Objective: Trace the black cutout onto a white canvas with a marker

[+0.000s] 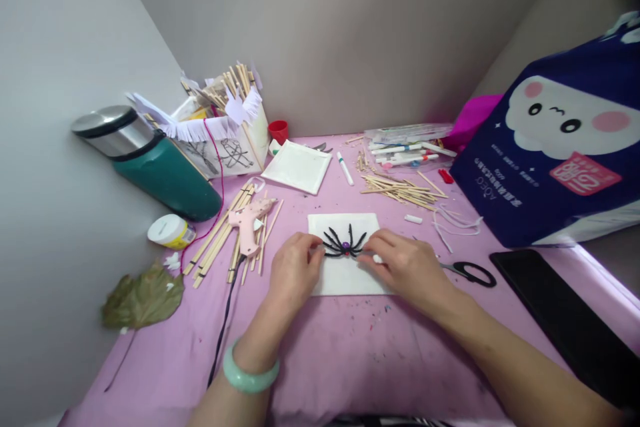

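A black, fuzzy-legged toy spider (345, 248) with a purple bead on its body lies on a white rectangular pad (350, 280). My left hand (296, 268) pinches the tips of its left legs between thumb and fingers. On the other side, my right hand (409, 263) has thumb and forefinger closed at the ends of the right legs. A small white piece (377, 259) shows by the right fingers; I cannot make out what it is. Scissors with black handles (473, 273) lie just right of that hand, their blades partly hidden behind it.
Left are a pink glue gun (246, 227) with its cord, bundled sticks (213, 240), a white-lidded tub (173, 232), a dry leaf (145, 297) and a green bottle (165, 173). Behind lie a white tray (297, 167), loose sticks (403, 192) and markers (405, 153). A blue bag (545, 147) stands right.
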Available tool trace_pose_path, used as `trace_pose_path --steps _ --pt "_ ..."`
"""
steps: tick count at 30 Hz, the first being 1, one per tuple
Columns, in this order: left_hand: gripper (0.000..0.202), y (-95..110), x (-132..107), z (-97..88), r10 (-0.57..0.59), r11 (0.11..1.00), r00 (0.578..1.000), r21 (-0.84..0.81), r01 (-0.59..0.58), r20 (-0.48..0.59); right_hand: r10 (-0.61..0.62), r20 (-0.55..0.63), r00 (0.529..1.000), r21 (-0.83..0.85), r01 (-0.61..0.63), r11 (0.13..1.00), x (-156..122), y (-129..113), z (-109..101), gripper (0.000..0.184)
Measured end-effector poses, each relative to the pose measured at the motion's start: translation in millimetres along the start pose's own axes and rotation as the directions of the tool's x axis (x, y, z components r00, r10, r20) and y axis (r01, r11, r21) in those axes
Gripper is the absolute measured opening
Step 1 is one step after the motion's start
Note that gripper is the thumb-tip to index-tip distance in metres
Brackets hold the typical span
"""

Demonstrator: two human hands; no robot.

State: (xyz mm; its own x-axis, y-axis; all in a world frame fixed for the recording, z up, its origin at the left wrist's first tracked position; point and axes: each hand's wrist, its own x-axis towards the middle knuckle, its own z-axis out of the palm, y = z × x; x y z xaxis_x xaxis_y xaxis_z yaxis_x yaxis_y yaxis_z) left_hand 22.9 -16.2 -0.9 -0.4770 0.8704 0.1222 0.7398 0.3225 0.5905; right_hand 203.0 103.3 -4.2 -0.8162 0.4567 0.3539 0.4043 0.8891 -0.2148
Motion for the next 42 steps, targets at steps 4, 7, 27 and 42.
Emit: trace_pose_path --steps 4,7,27,42 --pt "0.012 2 -2 3.7 0.173 0.984 0.98 0.058 -0.168 -0.097 0.155 -0.207 0.966 0.141 -0.127 0.982 5 20 -17 0.015" --pt "0.014 8 -4 10.4 0.354 0.935 0.929 0.063 -0.349 -0.108 0.273 -0.389 0.88 0.33 -0.144 0.933 6 22 -32 0.018" --pt "0.024 20 -3 36.9 0.553 0.763 0.833 0.417 -0.494 -0.026 0.794 -0.236 0.561 0.8 -0.351 0.486 10 19 -40 0.057" --pt "0.02 14 -6 40.9 0.552 0.785 0.833 0.363 -0.502 -0.04 0.748 0.071 0.66 0.981 -0.181 0.066 16 33 -32 0.032"
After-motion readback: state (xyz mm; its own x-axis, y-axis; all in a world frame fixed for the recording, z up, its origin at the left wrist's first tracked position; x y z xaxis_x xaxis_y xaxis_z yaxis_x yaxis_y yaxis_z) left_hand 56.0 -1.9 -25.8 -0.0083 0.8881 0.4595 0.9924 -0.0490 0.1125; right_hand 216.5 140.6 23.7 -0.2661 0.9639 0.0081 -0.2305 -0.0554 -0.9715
